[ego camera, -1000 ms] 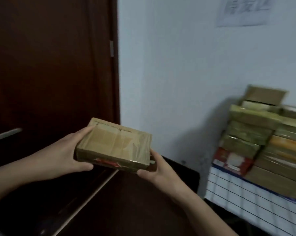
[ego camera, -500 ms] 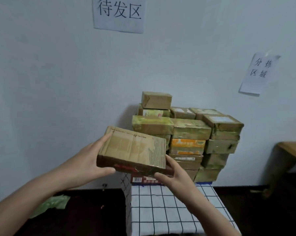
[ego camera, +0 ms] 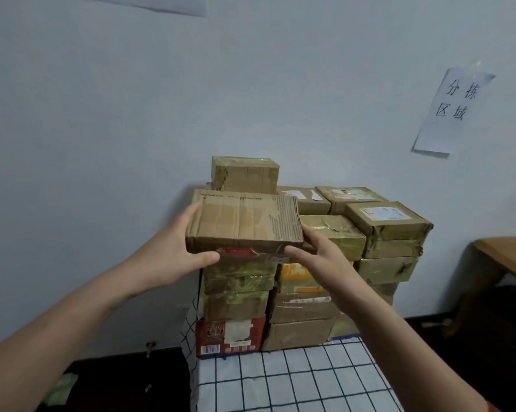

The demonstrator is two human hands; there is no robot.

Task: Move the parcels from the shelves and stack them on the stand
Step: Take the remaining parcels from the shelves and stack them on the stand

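A flat brown cardboard parcel [ego camera: 244,223] with a red label on its front edge is on top of the left front column of the stack of taped parcels [ego camera: 307,281]. My left hand [ego camera: 176,254] grips its left end, thumb under the front edge. My right hand [ego camera: 319,257] holds its right front corner, fingers curled round the side. The stack stands on a stand covered with a white checked cloth [ego camera: 295,379], against the wall. A small box [ego camera: 244,173] tops the stack behind the held parcel.
A paper sign [ego camera: 455,111] hangs on the wall at the right. A wooden table corner [ego camera: 506,257] juts in at the right edge. Dark floor lies on both sides of the stand, with a green scrap [ego camera: 59,391] at lower left.
The view swung from a dark door to the stack and closed in. Both hands carried the parcel forward and up onto the top of the left front column.
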